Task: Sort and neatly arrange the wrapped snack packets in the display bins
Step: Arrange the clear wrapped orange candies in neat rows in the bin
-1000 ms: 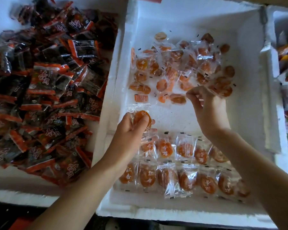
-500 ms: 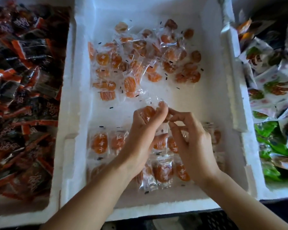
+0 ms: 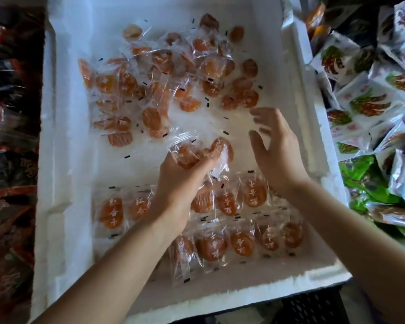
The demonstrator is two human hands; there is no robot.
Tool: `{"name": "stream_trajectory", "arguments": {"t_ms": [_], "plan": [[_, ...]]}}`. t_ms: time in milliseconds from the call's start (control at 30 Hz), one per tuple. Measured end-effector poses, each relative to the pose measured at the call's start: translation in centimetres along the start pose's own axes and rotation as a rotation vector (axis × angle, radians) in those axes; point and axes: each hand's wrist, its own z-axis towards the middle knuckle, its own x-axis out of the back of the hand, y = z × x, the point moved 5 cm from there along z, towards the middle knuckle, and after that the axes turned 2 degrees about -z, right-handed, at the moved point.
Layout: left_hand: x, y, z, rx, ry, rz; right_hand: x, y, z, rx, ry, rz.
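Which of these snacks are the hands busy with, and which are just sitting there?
Busy with:
- orange packets held in the left hand
- right hand, open, holding nothing
- loose pile at the far end
- neat rows at the near end
- white foam bin

Just sitting there:
- dark red packets in the left-side bin
- green and white packets on the right side

bare foam strip (image 3: 150,169) mid-bin (open), loose packets (image 3: 168,76) beyond, neat rows (image 3: 239,220) nearer

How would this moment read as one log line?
left hand: holds orange packets | right hand: open, empty | foam bin: near rows neat, far pile loose
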Motion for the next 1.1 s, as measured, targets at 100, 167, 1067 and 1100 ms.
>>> {"name": "stream_trajectory", "arguments": {"t_ms": [100, 167, 1067, 1100], "plan": [[0.3, 0.3, 0.0, -0.013, 0.011, 0.012, -2.5, 2.6, 4.6, -0.003, -0.203, -0.347], [0.5, 0.2, 0.0, -0.010, 0.006, 0.017, -3.9, 3.1, 6.4, 0.032, -0.296, -0.456], [-3.4, -3.4, -6.4, 0.137, -0.230, -0.217, 4.2, 0.5, -7.4, -0.427, -0.353, 0.472], [-3.5, -3.4, -6.5, 0.143, -0.233, -0.208, 4.1, 0.6, -7.4, -0.421, -0.372, 0.465]]}}
